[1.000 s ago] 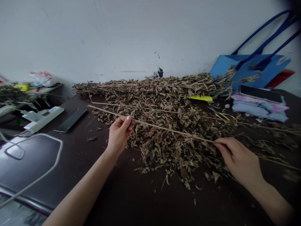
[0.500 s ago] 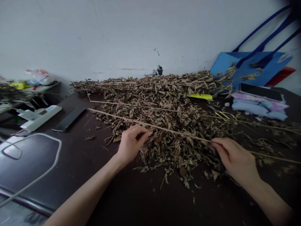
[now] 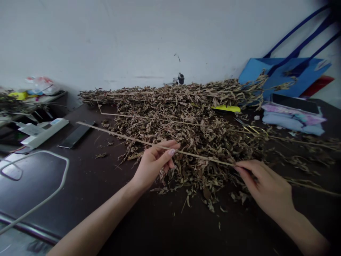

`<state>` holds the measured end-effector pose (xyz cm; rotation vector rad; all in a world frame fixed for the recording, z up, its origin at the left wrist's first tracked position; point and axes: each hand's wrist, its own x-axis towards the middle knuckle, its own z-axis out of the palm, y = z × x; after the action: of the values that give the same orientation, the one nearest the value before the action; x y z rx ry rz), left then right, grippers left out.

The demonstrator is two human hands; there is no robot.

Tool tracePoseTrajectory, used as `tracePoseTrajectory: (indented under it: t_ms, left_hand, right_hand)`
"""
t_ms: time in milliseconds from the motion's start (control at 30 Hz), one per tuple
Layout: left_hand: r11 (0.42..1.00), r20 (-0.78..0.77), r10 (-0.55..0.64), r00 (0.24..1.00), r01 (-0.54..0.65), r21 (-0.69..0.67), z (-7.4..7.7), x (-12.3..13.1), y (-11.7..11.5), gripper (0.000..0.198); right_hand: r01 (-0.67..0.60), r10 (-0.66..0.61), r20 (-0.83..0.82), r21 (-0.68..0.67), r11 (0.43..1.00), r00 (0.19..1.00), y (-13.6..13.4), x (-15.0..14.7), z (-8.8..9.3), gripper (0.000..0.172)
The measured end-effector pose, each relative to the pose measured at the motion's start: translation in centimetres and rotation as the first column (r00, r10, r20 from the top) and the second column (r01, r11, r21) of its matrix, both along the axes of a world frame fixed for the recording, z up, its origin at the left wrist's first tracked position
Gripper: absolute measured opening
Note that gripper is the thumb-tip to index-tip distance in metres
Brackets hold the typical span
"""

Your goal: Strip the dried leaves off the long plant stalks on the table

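A long, thin dried plant stem slants across the view above a heap of dry brown leaves. My left hand has the stem between thumb and fingers near its middle. Farther right, my right hand pinches the same stem between thumb and forefinger, and the stem runs on behind that hand toward the right edge. Its bare left end reaches past the leaves, over a black phone-like slab. Behind the heap lies a bundle of leafy dried stalks along the wall.
Gold-handled scissors and a yellow object lie by the leaves. At right are a blue bag and a phone on folded cloth. A black slab, a white power strip and a cable are at left.
The stem has shifted left, its bare end now over the black slab. My left hand, below the stem before, has come up and taken hold of it. My right hand moved slightly left.
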<state>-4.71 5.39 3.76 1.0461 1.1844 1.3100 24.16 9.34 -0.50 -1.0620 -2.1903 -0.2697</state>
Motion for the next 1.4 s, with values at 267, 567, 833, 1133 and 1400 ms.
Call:
tracePoseTrajectory:
  t_ms: [267, 567, 833, 1133, 1400]
  left_hand:
    - [1.0, -0.07, -0.029, 0.997, 0.028, -0.011, -0.4, 0.2, 0.0, 0.02]
    - [0.995, -0.099, -0.028, 0.995, 0.037, 0.087, -1.1, -0.1, 0.3, 0.009]
    - [0.97, -0.085, -0.1, 0.991, 0.116, 0.213, -1.3, -0.7, 0.5, 0.015]
    - [0.99, -0.008, -0.072, 0.997, 0.073, 0.12, -1.4, -0.6, 0.7, 0.015]
    - [1.0, -0.091, -0.016, 0.996, 0.017, 0.012, -1.3, -0.6, 0.7, 0.028]
  right_hand:
    - [-0.037, 0.037, -0.002, -0.005, 0.999, 0.999, -0.3, -0.2, -0.1, 0.009]
    - [-0.056, 0.057, 0.03, -0.047, 0.997, 0.998, -0.2, -0.1, -0.3, 0.009]
    - [-0.112, 0.114, 0.031, -0.065, 0.992, 0.993, -0.2, 0.0, -0.1, 0.011]
    - [-0.12, 0.122, 0.043, -0.037, 0.992, 0.992, -0.5, -0.4, -0.1, 0.011]
    - [-0.076, 0.076, 0.03, -0.01, 0.997, 0.997, -0.7, -0.7, -0.1, 0.009]
